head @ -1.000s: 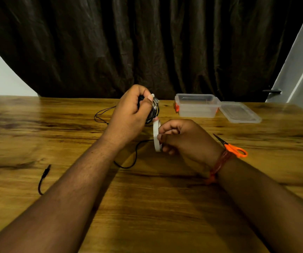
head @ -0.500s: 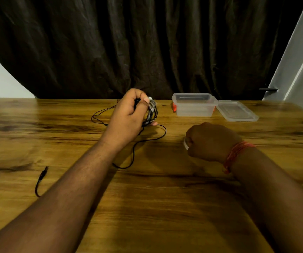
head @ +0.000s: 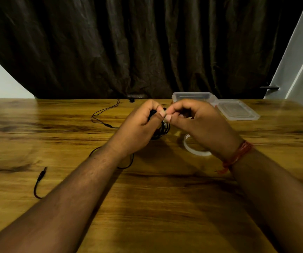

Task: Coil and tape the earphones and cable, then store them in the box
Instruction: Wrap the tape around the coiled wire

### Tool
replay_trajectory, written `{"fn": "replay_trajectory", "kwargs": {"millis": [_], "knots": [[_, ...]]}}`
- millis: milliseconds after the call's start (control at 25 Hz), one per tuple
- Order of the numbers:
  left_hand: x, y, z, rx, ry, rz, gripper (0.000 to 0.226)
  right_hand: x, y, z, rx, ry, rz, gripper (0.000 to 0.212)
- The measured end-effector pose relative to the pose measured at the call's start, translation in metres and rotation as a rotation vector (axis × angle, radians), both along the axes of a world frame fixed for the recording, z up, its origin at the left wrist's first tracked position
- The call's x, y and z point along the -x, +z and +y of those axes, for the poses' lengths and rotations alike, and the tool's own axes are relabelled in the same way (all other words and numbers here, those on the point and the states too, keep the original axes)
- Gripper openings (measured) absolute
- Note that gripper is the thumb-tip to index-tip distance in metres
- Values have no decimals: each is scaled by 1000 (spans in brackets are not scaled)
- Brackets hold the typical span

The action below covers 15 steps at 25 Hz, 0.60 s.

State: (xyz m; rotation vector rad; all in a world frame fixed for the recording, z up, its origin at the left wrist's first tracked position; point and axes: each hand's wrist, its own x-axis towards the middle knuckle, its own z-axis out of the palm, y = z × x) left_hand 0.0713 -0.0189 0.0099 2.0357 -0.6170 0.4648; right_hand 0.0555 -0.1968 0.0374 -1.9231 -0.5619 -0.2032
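Both hands meet above the middle of the wooden table (head: 165,207), just in front of the clear plastic box (head: 192,97). The left hand (head: 139,125) curls its fingers round a bundle of coiled black cable (head: 162,131), whose loops show below the thumb. The right hand (head: 198,123) comes in against it, thumb and forefinger pinched together at the top of the coil; something small and pale sits between the fingertips, though I cannot make out exactly what it is.

A roll of tape (head: 192,148) lies flat on the table under the right wrist, nearer to me than the box. The box stands open at the far edge, with its lid (head: 236,110) lying just beside it to the right. To the left of the box, the thin black earphone wire (head: 103,114) trails loose across the wood. Well to the left and much nearer, the cable's plug end (head: 41,177) rests on the table. A red thread band (head: 238,155) circles the right wrist. A dark curtain (head: 138,42) hangs behind the box.
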Motion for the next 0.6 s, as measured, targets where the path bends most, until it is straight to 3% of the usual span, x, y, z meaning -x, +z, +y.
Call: {"fn": "replay_trajectory", "kwargs": {"millis": [360,480,600], "knots": [[1,-3,-1,-23,-41,107,12,-12,1,-13,28,-29,125,9],[-1,-3,1,69,5,155,19,-15,3,-15,-147,-135,96,10],[-4,-3,0,173,55,200,22,-3,3,-4,-205,31,48,9]]}}
